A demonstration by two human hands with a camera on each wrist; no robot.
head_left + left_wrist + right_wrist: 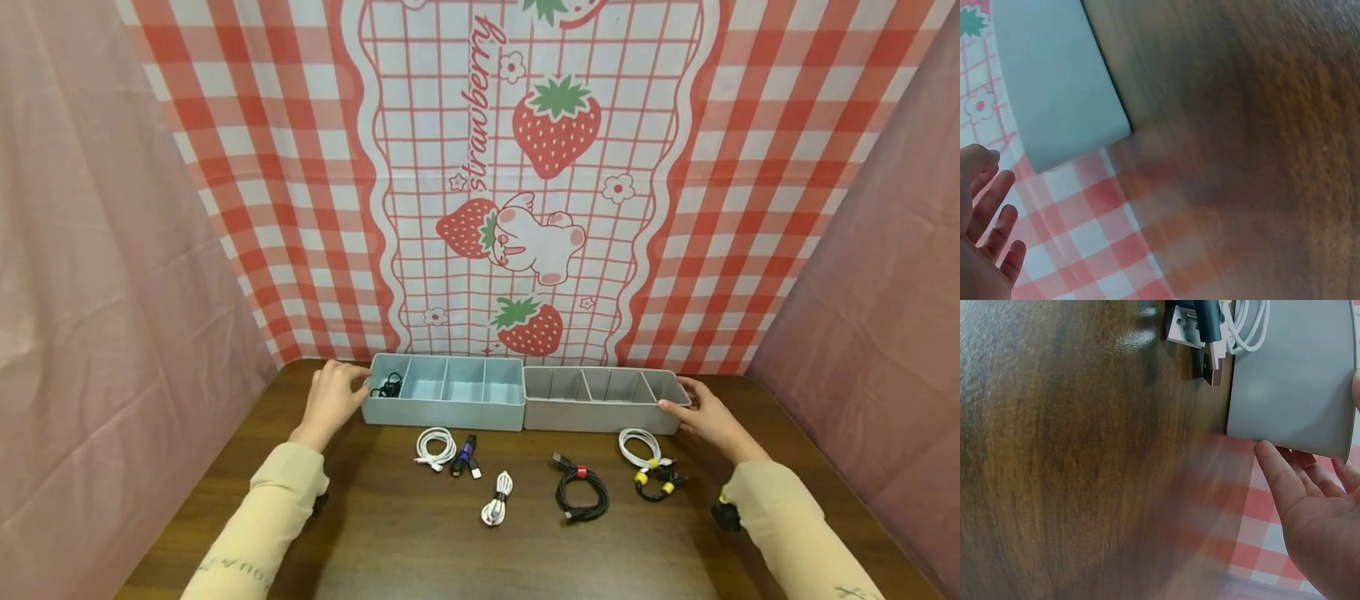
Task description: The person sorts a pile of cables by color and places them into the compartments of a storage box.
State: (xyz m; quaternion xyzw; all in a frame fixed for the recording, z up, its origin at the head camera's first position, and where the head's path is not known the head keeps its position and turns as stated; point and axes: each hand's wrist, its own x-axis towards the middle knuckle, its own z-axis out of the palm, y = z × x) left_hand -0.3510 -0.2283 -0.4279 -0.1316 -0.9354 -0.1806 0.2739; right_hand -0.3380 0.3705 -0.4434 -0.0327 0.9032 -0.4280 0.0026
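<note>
At the back of the table stand a light blue divided box (442,414) and a grey divided box (600,417), end to end. A bundled black cable (388,387) lies in the blue box's leftmost compartment. My left hand (333,400) is beside that box's left end; in the left wrist view its fingers (999,232) are loosely extended, a little apart from the box wall. On the other side, my right hand (708,417) holds the grey box's right end, thumb over the rim and fingers (1282,472) against the end wall. The grey compartments' floors are partly hidden.
In front of the boxes lie a white coiled cable (437,448), a purple-tied black cable (464,456), a white bundled cable (497,500), a red-tied black cable (588,496), another white coil (637,448) and a yellow-tied black cable (654,492). A checked cloth (300,167) hangs behind.
</note>
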